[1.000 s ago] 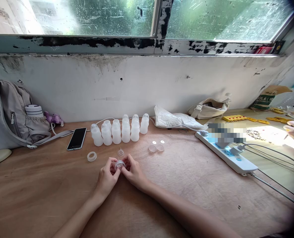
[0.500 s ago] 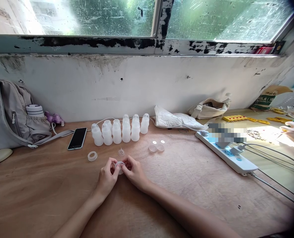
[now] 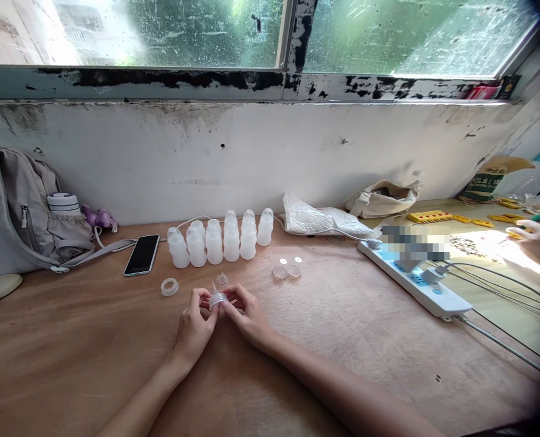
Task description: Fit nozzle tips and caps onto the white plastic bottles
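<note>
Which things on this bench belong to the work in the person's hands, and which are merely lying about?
Belonging to the work:
small clear cap, held between left hand and right hand
loose ring
clear nozzle
two clear lids
white bottles

Lying about:
phone
grey backpack
power strip
white bag

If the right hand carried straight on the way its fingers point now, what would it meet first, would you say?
The right hand points leftward at the ribbed clear cap it already pinches; just beyond are the left hand's fingers.
</note>
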A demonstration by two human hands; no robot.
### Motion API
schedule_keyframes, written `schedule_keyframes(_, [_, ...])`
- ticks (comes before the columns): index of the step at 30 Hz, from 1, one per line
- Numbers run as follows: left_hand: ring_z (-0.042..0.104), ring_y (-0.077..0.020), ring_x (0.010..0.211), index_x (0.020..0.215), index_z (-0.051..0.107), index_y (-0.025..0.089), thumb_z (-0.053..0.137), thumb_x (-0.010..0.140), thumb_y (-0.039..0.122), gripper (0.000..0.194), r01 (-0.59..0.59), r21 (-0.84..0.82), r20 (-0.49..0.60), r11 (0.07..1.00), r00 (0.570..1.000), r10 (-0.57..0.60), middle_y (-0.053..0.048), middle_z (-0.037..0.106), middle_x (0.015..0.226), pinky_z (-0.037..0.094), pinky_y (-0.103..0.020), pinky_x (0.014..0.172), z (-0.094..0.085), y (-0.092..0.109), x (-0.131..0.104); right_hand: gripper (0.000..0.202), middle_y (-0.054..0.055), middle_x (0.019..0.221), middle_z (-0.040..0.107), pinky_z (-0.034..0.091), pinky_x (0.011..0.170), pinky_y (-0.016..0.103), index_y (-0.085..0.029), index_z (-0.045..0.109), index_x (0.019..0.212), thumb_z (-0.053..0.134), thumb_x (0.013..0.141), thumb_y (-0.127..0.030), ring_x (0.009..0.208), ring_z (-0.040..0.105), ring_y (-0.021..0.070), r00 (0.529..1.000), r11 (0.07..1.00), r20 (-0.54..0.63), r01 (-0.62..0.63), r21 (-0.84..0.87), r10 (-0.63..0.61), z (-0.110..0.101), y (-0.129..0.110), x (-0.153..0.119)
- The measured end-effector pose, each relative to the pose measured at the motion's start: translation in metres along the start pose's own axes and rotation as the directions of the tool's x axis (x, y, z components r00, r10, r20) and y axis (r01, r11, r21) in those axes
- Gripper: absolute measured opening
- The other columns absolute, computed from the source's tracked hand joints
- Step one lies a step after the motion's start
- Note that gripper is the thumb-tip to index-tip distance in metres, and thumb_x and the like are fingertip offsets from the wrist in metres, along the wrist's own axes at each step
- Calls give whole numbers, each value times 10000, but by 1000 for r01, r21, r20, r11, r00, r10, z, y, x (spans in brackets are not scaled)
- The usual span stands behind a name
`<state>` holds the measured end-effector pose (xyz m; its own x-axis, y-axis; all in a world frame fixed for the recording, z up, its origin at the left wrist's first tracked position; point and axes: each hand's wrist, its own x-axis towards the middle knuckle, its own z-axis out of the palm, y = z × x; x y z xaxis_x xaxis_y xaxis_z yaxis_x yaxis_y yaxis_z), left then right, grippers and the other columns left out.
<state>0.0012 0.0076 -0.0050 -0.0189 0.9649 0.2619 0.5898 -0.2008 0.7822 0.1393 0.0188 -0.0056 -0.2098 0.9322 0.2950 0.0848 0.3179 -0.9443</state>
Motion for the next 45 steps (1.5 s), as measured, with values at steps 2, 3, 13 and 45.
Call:
schedule_keyframes(2, [589,-131,627,833,402,215,497,750,252,132,-33,23,-1,999,999,33,-15,607,845,467,-247,568,-1,-4,1,137,16,801,567,467,626,238,-174,534,831,488,800,-299,715,548,126,1000,996,18,-17,91,15,-2,0,1])
schedule_keyframes(3, [591,-137,664,822,408,215,487,753,233,107,-62,26,14,998,998,62,-19,602,870,472,-256,594,-1,-7,1,148,10,777,564,470,623,239,-174,529,803,490,799,-317,704,549,125,999,990,14,-37,136,35,-2,1,2])
schedule_keyframes(13, [582,-149,748,832,443,216,418,785,174,68,-235,30,80,971,969,232,-30,577,895,481,-276,666,0,-20,3,219,15,754,584,467,582,232,-163,574,813,542,759,-372,658,545,122,991,971,60,-129,201,119,-1,7,7])
schedule_keyframes(45, [574,-175,806,883,541,188,508,725,236,168,-251,-38,131,967,958,254,-48,599,874,459,-298,725,-11,-9,12,185,53,898,597,485,655,262,-188,560,966,489,809,-255,778,573,146,997,992,-33,61,-108,-65,0,1,0])
